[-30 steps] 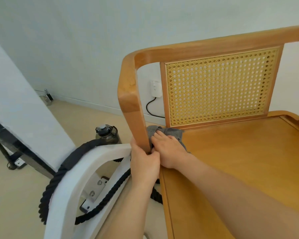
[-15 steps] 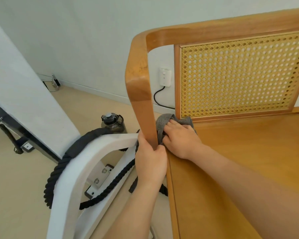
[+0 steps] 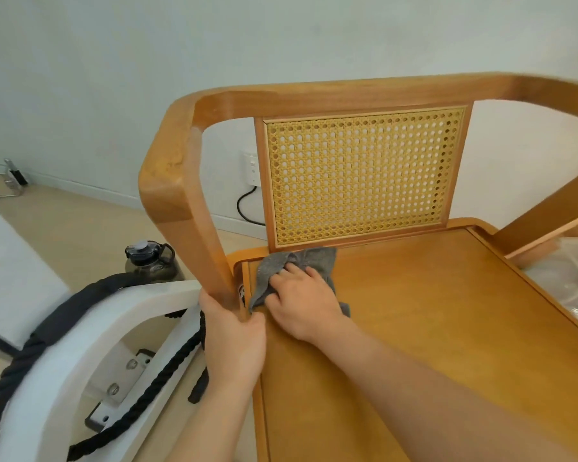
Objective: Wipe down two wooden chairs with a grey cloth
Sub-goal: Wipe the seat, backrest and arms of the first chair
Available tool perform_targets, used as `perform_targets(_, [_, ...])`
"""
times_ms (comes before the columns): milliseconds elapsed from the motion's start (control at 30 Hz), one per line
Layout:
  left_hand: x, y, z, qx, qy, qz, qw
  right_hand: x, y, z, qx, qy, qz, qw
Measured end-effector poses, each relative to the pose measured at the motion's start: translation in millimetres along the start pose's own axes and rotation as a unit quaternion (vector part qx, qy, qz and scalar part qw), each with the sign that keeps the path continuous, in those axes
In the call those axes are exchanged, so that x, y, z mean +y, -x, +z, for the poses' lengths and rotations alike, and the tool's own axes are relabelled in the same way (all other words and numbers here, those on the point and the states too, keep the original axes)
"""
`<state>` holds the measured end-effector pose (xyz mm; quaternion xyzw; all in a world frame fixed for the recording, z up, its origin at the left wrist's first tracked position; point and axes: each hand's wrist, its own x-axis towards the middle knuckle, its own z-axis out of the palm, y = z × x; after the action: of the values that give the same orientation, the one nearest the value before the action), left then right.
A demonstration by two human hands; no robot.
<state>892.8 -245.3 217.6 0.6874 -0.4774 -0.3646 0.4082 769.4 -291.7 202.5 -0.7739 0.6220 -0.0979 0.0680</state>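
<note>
A wooden chair (image 3: 447, 311) with a cane-weave back panel (image 3: 364, 175) and a curved armrest rail fills the right of the view. My left hand (image 3: 234, 338) grips the bottom of the chair's left arm post (image 3: 211, 248). My right hand (image 3: 301, 301) presses a grey cloth (image 3: 281, 265) flat on the seat's back left corner, just in front of the cane panel. Part of the cloth is hidden under my palm.
A white curved frame (image 3: 90, 331) wrapped with thick black rope (image 3: 64, 305) stands left of the chair. A dark water bottle (image 3: 151, 258) sits on the floor behind it. A wall socket with a black cable (image 3: 247, 201) is behind the chair. Clear plastic (image 3: 571, 285) lies at right.
My right hand has slid the cloth from beside the arm post onto the seat's back corner. The view has pulled back and shifted right. My left hand keeps its grip on the post.
</note>
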Motion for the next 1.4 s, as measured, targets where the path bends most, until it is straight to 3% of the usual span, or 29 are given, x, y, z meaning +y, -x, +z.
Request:
perform_targets(133, [-7.8,4.1,-5.3,-0.053,-0.032,0.0,0.998,37.4,9.9,-13.5,0.009,-0.034,0.018,0.999])
perform_targets(300, [-20.7,8.2,-2.5,-0.195,-0.08,-0.068,0.975,128.5,53.2,-40.3,0.006,0.021,0.169,0.985])
perform_targets(400, [-23.8,7.6,-0.3,-0.208,-0.078,-0.094,0.971,161.0,78.6,-55.8,-0.03,0.043,0.264,0.963])
perform_targets(500, [-23.0,9.3,1.4,-0.2,-0.085,-0.085,0.972,160.1,95.0,-58.1,-0.049,0.042,0.304,0.95])
perform_targets(600, [-18.0,12.1,0.8,-0.18,-0.179,-0.014,0.967,128.7,111.8,-55.3,-0.056,0.026,0.277,0.959])
perform_targets(667, [-8.1,12.3,2.1,-0.117,-0.281,0.099,0.947,101.3,128.3,-52.6,-0.057,0.011,0.234,0.97])
perform_targets(733, [9.5,22.0,9.1,-0.089,-0.293,0.207,0.929,78.0,144.2,-52.7,-0.068,-0.016,0.186,0.98])
perform_targets(833, [39.1,54.3,26.0,-0.23,-0.213,0.214,0.925,63.9,157.7,-67.0,-0.059,-0.161,0.167,0.971])
perform_targets(900, [41.6,75.0,40.1,-0.298,-0.263,0.217,0.891,64.6,165.5,-77.2,0.005,-0.3,0.214,0.93])
perform_targets(933, [38.0,81.1,45.7,-0.288,-0.313,0.246,0.871,68.5,168.0,-80.0,0.055,-0.319,0.234,0.917])
perform_targets(1000, [33.3,86.9,51.5,-0.227,-0.372,0.3,0.849,81.5,170.2,-81.4,0.116,-0.248,0.238,0.932])
perform_targets(1067, [33.5,83.8,54.6,-0.234,-0.298,0.292,0.878,95.0,167.1,-76.7,0.042,-0.162,0.235,0.957])
perform_targets(1133, [39.8,75.4,50.8,-0.272,-0.15,0.232,0.922,107.1,157.8,-67.0,-0.032,-0.131,0.213,0.968])
perform_targets(1167, [46.6,70.1,46.3,-0.279,-0.075,0.209,0.934,108.3,153.7,-64.6,-0.029,-0.119,0.207,0.971])
perform_targets(1300, [88.6,47.6,29.5,-0.257,0.115,0.182,0.942,104.0,147.9,-103.6,0.227,-0.112,0.159,0.954])
perform_targets(1400, [137.7,48.4,15.0,-0.211,0.103,0.294,0.927,89.5,151.9,-172.1,0.351,-0.195,0.13,0.906])
